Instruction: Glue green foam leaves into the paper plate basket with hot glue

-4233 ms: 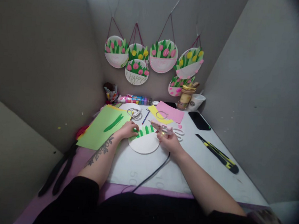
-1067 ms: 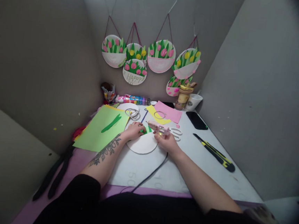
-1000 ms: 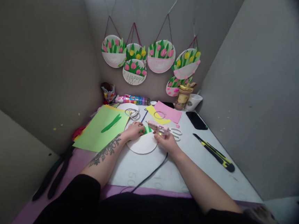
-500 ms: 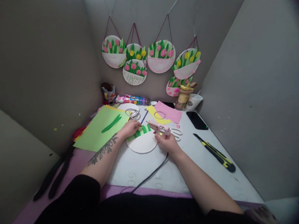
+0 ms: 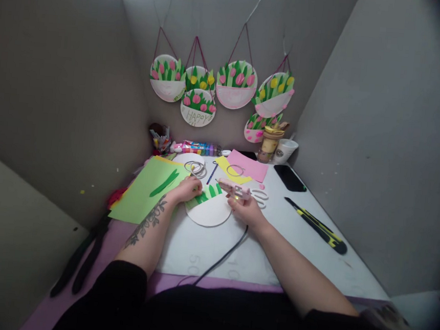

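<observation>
My right hand (image 5: 250, 212) is wrapped round the handle of a pale pink glue gun (image 5: 235, 189), its nozzle pointing left and a small yellow light glowing on it. Below the nozzle lies a white paper plate pocket (image 5: 209, 210), with light and dark green paper leaves (image 5: 214, 190) standing out of its upper edge. My left hand (image 5: 188, 189) is at the upper left of this plate, its fingers bent and closed beside the leaves. Whatever those fingertips pinch is hidden. A dark cord (image 5: 221, 257) runs from below the right hand to the table's front edge.
Green paper sheets (image 5: 136, 193) lie left, with wire rings (image 5: 196, 169) and a blue pen (image 5: 212, 173) behind the plate. White-handled scissors (image 5: 260, 194), a phone (image 5: 290, 178) and a yellow-black utility knife (image 5: 318, 227) are right. Finished flower plates (image 5: 235, 97) hang on the back wall.
My left hand has shifted slightly left, away from the middle leaves, uncovering more of the pen. My right hand and the glue gun have stayed in place.
</observation>
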A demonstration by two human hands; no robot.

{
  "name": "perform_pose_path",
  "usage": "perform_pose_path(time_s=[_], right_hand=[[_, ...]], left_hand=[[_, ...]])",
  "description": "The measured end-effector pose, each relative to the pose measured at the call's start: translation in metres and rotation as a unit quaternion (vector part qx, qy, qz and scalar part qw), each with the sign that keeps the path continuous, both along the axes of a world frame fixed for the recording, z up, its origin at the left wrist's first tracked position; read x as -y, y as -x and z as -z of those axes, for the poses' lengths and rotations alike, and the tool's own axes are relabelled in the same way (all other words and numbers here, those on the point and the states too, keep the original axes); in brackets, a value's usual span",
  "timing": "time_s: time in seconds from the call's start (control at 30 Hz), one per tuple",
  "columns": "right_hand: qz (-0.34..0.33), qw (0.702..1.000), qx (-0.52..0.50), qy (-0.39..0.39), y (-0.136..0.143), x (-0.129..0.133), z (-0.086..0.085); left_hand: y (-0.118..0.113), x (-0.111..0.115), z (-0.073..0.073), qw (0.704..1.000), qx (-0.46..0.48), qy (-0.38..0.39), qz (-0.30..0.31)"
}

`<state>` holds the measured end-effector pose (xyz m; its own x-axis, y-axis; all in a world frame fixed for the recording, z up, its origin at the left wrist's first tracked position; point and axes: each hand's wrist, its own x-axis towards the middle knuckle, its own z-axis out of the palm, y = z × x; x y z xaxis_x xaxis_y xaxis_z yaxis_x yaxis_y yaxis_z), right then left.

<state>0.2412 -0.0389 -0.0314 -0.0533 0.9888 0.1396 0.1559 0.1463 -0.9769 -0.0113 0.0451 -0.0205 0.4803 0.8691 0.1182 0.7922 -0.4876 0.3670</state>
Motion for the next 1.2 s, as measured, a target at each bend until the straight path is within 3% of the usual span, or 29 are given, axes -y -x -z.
perform_pose_path(time_s=[0.1,0.2,0.37,0.53,0.63,0.87,1.1,1.2], right_hand=[[-0.002,1.0,-0.003,-0.002,0.001,0.002,-0.004],[-0.006,1.0,-0.013,-0.007,0.001,0.003,-0.006],[-0.001,1.0,-0.018,0.0,0.001,0.002,-0.003],[0.008,1.0,-0.017,0.007,0.001,0.001,-0.001],[0.01,1.0,-0.02,0.002,0.0,0.0,-0.001],[0.016,1.0,-0.006,-0.003,-0.001,0.001,-0.001],[0.044,0.999,-0.002,0.009,-0.001,-0.002,0.001],[0.06,0.998,-0.002,0.028,0.0,-0.003,0.001]], left_hand=[[0.013,-0.004,-0.004,0.999,0.053,0.005,-0.004],[0.028,-0.006,-0.01,0.986,0.149,-0.019,-0.073],[0.046,-0.002,-0.018,0.911,0.351,-0.015,-0.217],[0.05,0.008,-0.024,0.876,0.439,0.072,-0.187],[0.048,0.013,-0.027,0.84,0.503,0.129,-0.159],[0.039,0.013,-0.028,0.779,0.591,0.122,-0.17],[0.036,0.009,-0.025,0.661,0.698,0.206,-0.181],[0.031,0.009,-0.022,0.64,0.708,0.226,-0.197]])
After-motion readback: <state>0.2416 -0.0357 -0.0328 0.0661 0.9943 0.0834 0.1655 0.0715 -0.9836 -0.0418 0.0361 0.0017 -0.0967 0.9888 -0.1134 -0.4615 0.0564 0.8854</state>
